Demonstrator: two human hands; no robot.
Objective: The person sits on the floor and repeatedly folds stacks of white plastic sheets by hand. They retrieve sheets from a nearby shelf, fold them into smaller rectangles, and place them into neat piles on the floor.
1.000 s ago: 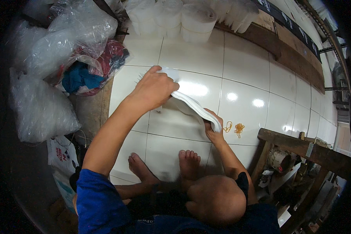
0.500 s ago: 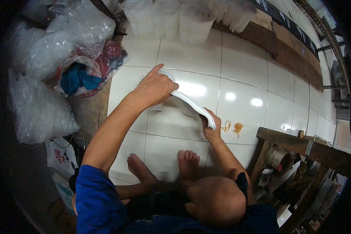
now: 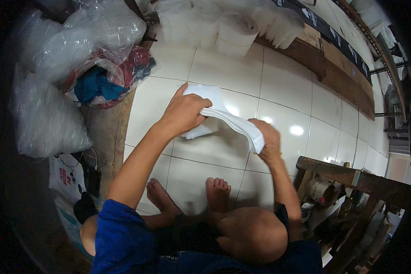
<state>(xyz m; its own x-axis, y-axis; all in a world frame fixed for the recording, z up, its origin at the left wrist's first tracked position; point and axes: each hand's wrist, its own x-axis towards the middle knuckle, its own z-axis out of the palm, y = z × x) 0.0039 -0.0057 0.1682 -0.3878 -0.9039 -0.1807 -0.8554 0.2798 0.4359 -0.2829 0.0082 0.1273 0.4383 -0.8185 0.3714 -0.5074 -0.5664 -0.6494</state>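
A stack of thin white sheets point(image 3: 236, 122) hangs above the tiled floor, bowed between my two hands. My left hand point(image 3: 183, 113) is closed on its left part, with the thumb and fingers round the edge. Part of the stack spreads flat beyond my left fingers and another part hangs below them. My right hand point(image 3: 268, 139) grips the right end, where the layered edges show and bend downward. Whether the sheets are paper or plastic I cannot tell.
White floor tiles point(image 3: 210, 153) lie under my bare feet point(image 3: 218, 192). Rolls of clear plastic point(image 3: 236, 34) stand at the far side. Full clear bags point(image 3: 50, 116) and a bag with teal cloth point(image 3: 97, 86) sit at left. A wooden frame point(image 3: 333, 171) stands at right.
My right hand has moved right and slightly up, turning over the stack's end. More of the sheets shows spread by my left hand. The orange rubber bands on the floor are now mostly hidden.
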